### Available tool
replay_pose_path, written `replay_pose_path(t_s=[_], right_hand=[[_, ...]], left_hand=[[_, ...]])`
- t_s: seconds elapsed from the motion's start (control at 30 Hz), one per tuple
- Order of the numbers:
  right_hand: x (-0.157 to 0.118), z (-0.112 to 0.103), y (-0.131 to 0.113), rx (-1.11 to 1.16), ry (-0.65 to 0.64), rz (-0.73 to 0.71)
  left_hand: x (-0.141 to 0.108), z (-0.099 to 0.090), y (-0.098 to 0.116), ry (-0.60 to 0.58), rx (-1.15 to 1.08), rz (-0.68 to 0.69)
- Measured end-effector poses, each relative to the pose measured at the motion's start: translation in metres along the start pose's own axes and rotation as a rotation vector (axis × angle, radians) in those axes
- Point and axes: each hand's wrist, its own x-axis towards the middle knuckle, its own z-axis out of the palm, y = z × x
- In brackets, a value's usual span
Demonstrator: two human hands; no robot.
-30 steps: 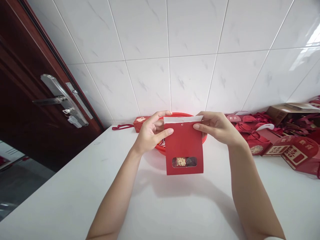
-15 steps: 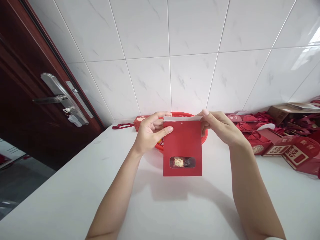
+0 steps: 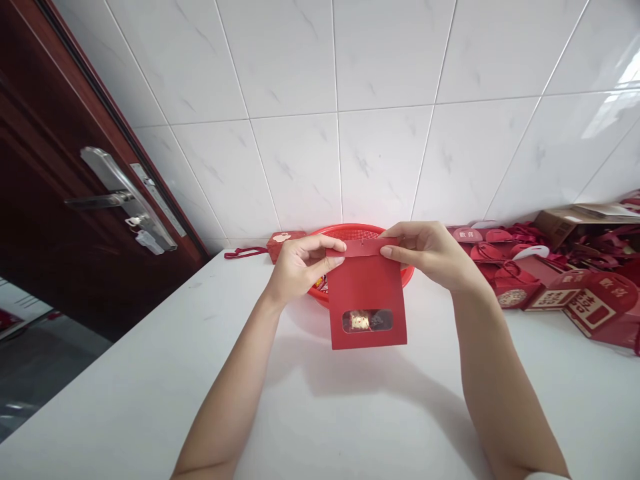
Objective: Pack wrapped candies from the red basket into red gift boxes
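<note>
A wall (image 3: 290,73) of pale marbled tiles rises behind the white table (image 3: 150,380), and a dark brown door (image 3: 40,160) stands to the left of the red basket (image 3: 357,233). This basket is placed on the table near the wall. The red paper bag (image 3: 367,283) is in front of the basket and hides a large part of it. It is held above the table, almost upright, and lies between the fingers of the two hands. Its top flap (image 3: 361,248), with a small hole, is folded over to the front. Low in the bag there is a clear window (image 3: 367,320), through which something pale yellow and something dark are seen.

The left hand (image 3: 297,270) has the left end of the flap between thumb and forefinger, with a very narrow gap. The right hand (image 3: 433,257) pinches the right end in a similar way, the thumb on the front side; its other fingers are partly hidden behind the bag. To the left of the basket is a small red box (image 3: 284,245) with a cord loop (image 3: 245,253). To its right, well apart, are many red gift boxes (image 3: 517,291).
</note>
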Motion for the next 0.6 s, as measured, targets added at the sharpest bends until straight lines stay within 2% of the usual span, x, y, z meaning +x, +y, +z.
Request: replay_pose_path(t_s=[0.1,0.2,0.33,0.47,0.6], right_hand=[[0.0000,-0.0017,0.0000,0.003,0.000,-0.003],[-0.0011,-0.0047,-0.0011,-0.001,0.014,-0.043],[-0.0028,-0.0071,-0.0030,0.004,0.039,-0.078],[-0.0038,-0.0063,-0.0047,-0.002,0.068,-0.094],[-0.0040,-0.0058,-0.0043,0.018,0.067,-0.078]], left_hand=[[-0.0012,-0.0016,0.0004,-0.077,-0.046,0.011],[-0.0010,-0.0028,0.0021,-0.152,-0.138,-0.039],[0.0027,-0.0022,0.0044,-0.124,-0.131,-0.082],[0.0055,-0.0005,0.0044,-0.114,-0.040,-0.050],[0.0048,0.0018,0.0049,-0.055,0.019,-0.016]])
